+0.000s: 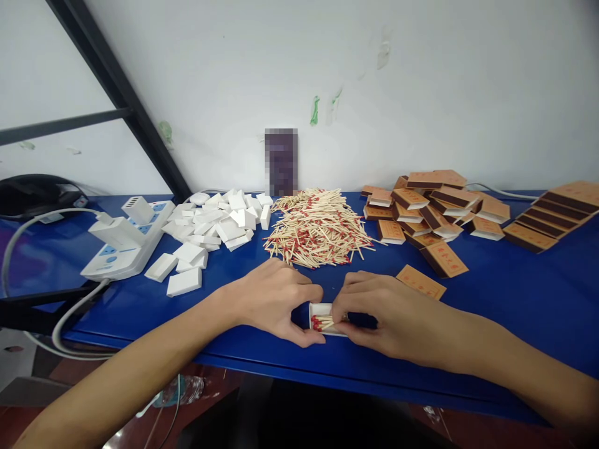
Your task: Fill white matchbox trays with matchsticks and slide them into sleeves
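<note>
lying at lower centre of frame: one white matchbox tray, part-filled with red-tipped matches. left hand: curved about the tray's left end, thumb and forefinger apart; whether gripping, cannot tell. right hand: fingers bent over the tray's right part, at the matches; whether pinching, cannot tell. centre: match heap. centre left: piled white trays. centre right: orange-and-brown matchbox sleeves.
</note>
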A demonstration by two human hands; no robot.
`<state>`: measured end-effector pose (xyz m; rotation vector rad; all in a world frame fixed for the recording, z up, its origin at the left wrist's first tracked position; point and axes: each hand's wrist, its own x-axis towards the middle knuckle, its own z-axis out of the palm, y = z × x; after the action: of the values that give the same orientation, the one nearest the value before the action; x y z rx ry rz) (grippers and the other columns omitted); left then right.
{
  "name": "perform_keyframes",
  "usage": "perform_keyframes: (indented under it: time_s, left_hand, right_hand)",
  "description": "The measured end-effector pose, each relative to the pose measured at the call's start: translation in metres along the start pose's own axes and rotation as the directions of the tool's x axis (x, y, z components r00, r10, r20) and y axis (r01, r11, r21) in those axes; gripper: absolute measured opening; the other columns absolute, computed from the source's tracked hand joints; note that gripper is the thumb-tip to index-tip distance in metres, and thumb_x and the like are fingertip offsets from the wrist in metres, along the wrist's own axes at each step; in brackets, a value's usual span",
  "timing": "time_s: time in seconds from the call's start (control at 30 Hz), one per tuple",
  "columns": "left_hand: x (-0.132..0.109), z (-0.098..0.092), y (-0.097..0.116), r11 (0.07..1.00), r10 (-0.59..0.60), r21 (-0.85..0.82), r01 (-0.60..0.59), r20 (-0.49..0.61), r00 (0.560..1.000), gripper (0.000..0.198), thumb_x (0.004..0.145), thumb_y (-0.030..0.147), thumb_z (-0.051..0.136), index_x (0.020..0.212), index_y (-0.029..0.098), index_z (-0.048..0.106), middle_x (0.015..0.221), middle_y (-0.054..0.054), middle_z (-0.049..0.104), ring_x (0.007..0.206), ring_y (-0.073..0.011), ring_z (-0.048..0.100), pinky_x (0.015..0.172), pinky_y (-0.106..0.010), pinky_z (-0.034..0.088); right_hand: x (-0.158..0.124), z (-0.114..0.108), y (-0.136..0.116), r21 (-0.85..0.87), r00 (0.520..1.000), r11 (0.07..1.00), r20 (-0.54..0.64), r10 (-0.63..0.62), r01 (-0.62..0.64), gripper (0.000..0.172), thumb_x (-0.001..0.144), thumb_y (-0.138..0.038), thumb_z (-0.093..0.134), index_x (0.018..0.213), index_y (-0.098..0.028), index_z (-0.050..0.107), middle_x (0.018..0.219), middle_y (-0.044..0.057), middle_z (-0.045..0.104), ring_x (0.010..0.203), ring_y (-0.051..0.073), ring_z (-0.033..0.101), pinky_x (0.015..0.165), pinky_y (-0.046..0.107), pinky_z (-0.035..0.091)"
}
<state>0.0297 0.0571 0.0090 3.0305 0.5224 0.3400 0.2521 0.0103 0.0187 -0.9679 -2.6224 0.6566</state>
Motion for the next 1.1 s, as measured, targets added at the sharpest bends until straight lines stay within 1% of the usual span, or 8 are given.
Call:
perform_keyframes:
  time_s: [0.13, 0.23, 0.33, 0.47, 0.67, 0.8, 0.9, 1.1]
  left_hand:
    - [0.000, 0.001, -0.001, 1.000, 0.011, -0.001, -0.011, -0.021, 1.000, 0.042, 0.081, 0.059, 0.060, 0.072, 0.018, 0.061, 0.057, 0.002, 0.058, 0.051, -0.0125, 0.055, 0.047, -0.026, 0.027]
    - [0.000, 0.000, -0.001, 1.000, 0.005, -0.003, -0.005, -0.015, 1.000, 0.041, 0.080, 0.058, 0.062, 0.072, 0.018, 0.061, 0.057, 0.003, 0.058, 0.051, -0.0124, 0.055, 0.047, -0.026, 0.026]
    - [0.000, 0.000, -0.002, 1.000, 0.004, -0.001, -0.004, -0.008, 1.000, 0.040, 0.078, 0.057, 0.065, 0.073, 0.018, 0.061, 0.057, 0.003, 0.058, 0.051, -0.0126, 0.056, 0.047, -0.027, 0.026]
    - [0.000, 0.001, -0.002, 1.000, 0.010, 0.017, -0.010, -0.007, 1.000, 0.041, 0.078, 0.059, 0.064, 0.075, 0.019, 0.062, 0.057, 0.004, 0.056, 0.052, -0.0121, 0.054, 0.047, -0.027, 0.027]
    - [0.001, -0.001, -0.002, 0.998, 0.015, 0.055, -0.014, -0.012, 1.000, 0.043, 0.079, 0.061, 0.063, 0.070, 0.019, 0.058, 0.056, 0.004, 0.054, 0.050, -0.0116, 0.053, 0.047, -0.028, 0.029]
    - [0.001, -0.003, -0.002, 0.997, 0.014, 0.080, -0.010, -0.043, 0.999, 0.041, 0.080, 0.060, 0.062, 0.075, 0.019, 0.061, 0.057, 0.003, 0.058, 0.052, -0.0134, 0.056, 0.047, -0.027, 0.029]
    - [0.000, -0.002, -0.002, 0.996, 0.025, 0.084, -0.021, -0.052, 0.998, 0.043, 0.081, 0.062, 0.060, 0.075, 0.019, 0.062, 0.057, 0.003, 0.058, 0.052, -0.0135, 0.056, 0.047, -0.027, 0.029]
    - [0.000, 0.001, -0.001, 0.997, 0.060, 0.042, -0.057, -0.062, 0.996, 0.044, 0.077, 0.062, 0.066, 0.071, 0.019, 0.059, 0.056, 0.003, 0.057, 0.049, -0.0122, 0.053, 0.046, -0.028, 0.025]
  right_hand:
    - [0.003, 0.011, 0.004, -0.022, 0.995, 0.999, -0.093, -0.040, 0.038, 0.015, 0.087, -0.013, 0.059, 0.077, -0.021, 0.067, 0.068, 0.000, 0.065, 0.068, 0.016, 0.057, 0.069, 0.030, 0.042]
    - [0.003, 0.014, 0.005, -0.049, 0.988, 0.996, -0.131, -0.085, 0.079, 0.015, 0.088, -0.016, 0.059, 0.077, -0.021, 0.068, 0.068, 0.000, 0.064, 0.068, 0.016, 0.056, 0.069, 0.030, 0.042]
    - [0.001, 0.009, 0.006, -0.070, 0.990, 0.993, -0.102, -0.099, 0.092, 0.013, 0.089, -0.018, 0.059, 0.081, -0.021, 0.068, 0.070, 0.000, 0.064, 0.071, 0.016, 0.055, 0.070, 0.031, 0.041]
    - [-0.003, 0.002, 0.006, -0.073, 0.993, 0.992, -0.052, -0.107, 0.103, 0.015, 0.088, -0.014, 0.056, 0.087, -0.022, 0.068, 0.074, 0.000, 0.065, 0.076, 0.017, 0.055, 0.072, 0.031, 0.040]
    - [-0.001, 0.007, 0.003, -0.085, 0.993, 0.991, -0.046, -0.105, 0.101, 0.018, 0.090, -0.014, 0.052, 0.087, -0.021, 0.069, 0.075, 0.002, 0.066, 0.079, 0.019, 0.053, 0.073, 0.033, 0.042]
    - [-0.001, 0.007, 0.003, -0.083, 0.991, 0.989, -0.051, -0.124, 0.119, 0.021, 0.091, -0.012, 0.051, 0.089, -0.022, 0.069, 0.078, 0.002, 0.068, 0.083, 0.020, 0.051, 0.076, 0.033, 0.042]
    - [-0.001, 0.006, 0.002, -0.073, 0.988, 0.987, -0.046, -0.148, 0.145, 0.023, 0.089, -0.008, 0.050, 0.088, -0.022, 0.069, 0.079, 0.002, 0.068, 0.084, 0.019, 0.050, 0.080, 0.034, 0.042]
    - [0.002, 0.011, -0.002, -0.041, 0.987, 0.989, -0.077, -0.142, 0.139, 0.017, 0.090, -0.012, 0.054, 0.088, -0.021, 0.068, 0.077, 0.001, 0.067, 0.082, 0.018, 0.049, 0.078, 0.032, 0.042]
